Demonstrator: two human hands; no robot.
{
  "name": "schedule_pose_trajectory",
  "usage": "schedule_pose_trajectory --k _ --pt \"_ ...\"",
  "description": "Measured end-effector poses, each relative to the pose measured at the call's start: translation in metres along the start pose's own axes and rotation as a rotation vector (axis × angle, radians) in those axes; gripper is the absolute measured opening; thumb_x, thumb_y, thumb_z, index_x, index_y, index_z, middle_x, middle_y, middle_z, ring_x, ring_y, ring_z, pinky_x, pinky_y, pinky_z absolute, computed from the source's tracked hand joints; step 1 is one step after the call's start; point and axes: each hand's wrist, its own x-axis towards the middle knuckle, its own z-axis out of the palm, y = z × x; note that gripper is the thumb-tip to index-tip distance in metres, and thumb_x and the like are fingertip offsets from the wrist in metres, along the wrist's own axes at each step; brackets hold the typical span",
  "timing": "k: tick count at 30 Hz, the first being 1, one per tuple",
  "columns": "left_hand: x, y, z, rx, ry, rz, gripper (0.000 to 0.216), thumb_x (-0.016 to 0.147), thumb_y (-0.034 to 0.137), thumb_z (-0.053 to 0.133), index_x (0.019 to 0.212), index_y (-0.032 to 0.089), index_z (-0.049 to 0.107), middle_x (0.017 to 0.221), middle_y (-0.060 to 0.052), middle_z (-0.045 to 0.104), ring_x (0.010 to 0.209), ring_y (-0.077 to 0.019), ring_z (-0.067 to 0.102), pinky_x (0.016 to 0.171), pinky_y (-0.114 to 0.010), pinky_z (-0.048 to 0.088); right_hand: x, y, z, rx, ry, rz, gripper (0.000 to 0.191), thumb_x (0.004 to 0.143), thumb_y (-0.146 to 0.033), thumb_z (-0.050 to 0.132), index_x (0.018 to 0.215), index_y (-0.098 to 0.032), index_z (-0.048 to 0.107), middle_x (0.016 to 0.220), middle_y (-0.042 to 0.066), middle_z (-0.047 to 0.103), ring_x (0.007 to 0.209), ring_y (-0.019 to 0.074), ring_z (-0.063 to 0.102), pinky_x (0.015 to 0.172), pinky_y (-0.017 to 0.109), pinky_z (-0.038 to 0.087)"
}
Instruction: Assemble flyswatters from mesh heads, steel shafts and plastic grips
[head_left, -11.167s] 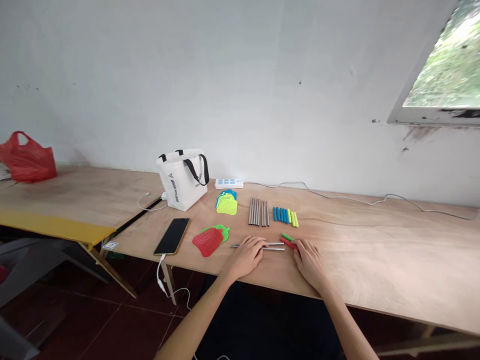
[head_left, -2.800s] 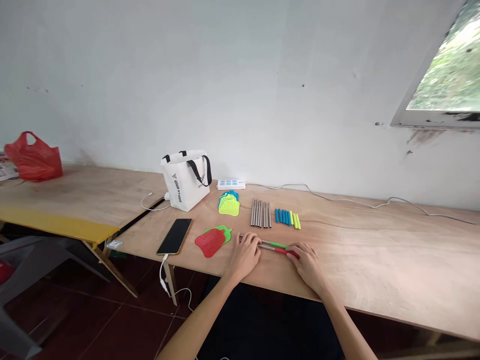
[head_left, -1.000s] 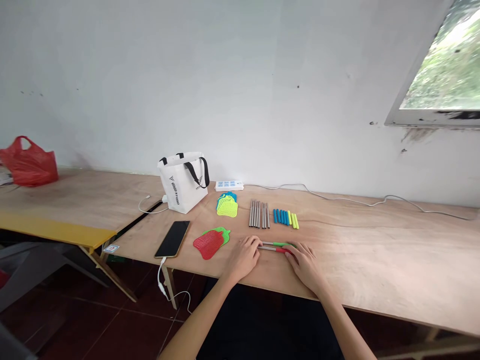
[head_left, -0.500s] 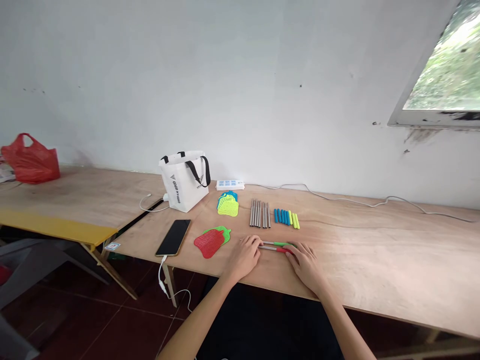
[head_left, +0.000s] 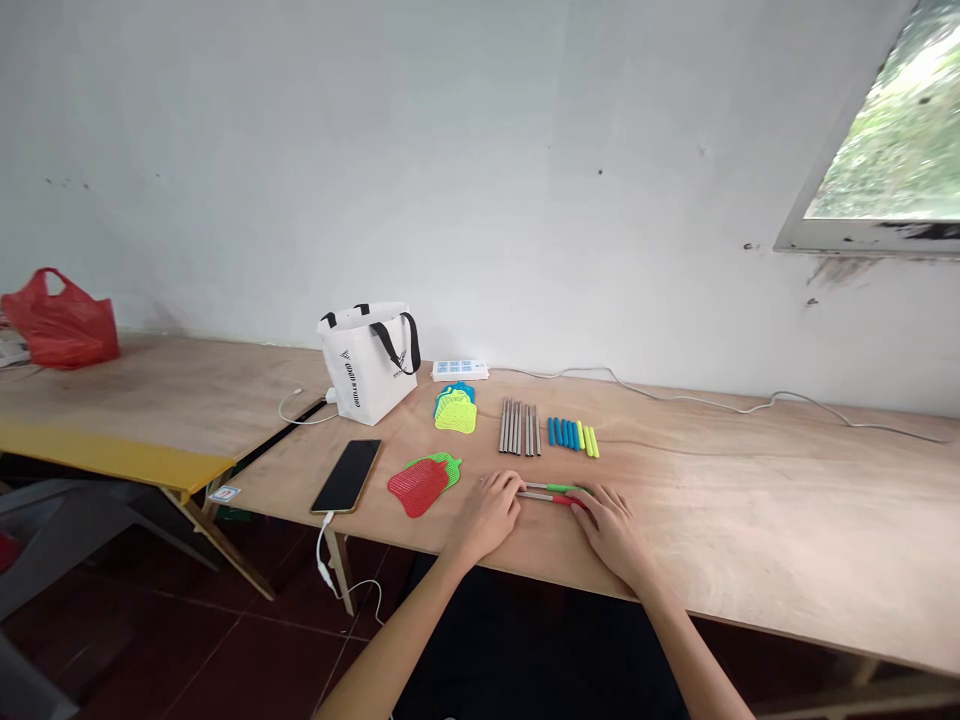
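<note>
Two thin metal rods lie side by side across the table in front of me, one with a green handle [head_left: 559, 487] and one with a red handle [head_left: 562, 499]. My left hand [head_left: 493, 505] is closed over their bare metal ends, which its fingers hide. At the other side my right hand [head_left: 609, 520] curves over the handle ends, with its thumb by the red one. A red mesh fly swatter head [head_left: 418, 487] overlaps a green mesh fly swatter head [head_left: 452, 468] to the left of my left hand.
Behind my hands lie several metal tubes [head_left: 520, 428], blue handles [head_left: 563, 433] and yellow handles [head_left: 591, 441]. Yellow and blue swatter heads [head_left: 455, 410] are stacked beside a power strip [head_left: 460, 370]. A phone [head_left: 347, 476] with its cable and a white bag [head_left: 367, 365] stand left.
</note>
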Motion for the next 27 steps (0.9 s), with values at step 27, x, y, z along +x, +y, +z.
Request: schedule_pose_trajectory --k 27 --pt "0.007 0.002 -0.042 -0.199 0.056 -0.097 0.027 0.094 0.015 0.045 0.114 0.025 0.060 0.121 -0.005 0.066 0.111 -0.0215 0.064 0.099 -0.036 0.049 -0.001 0.003 0.002 0.016 0.002 -0.011 0.035 0.106 -0.037 0.035 0.122 -0.031 0.065 0.129 0.005 0.065 0.115 0.0256 0.060 0.100 0.045 0.046"
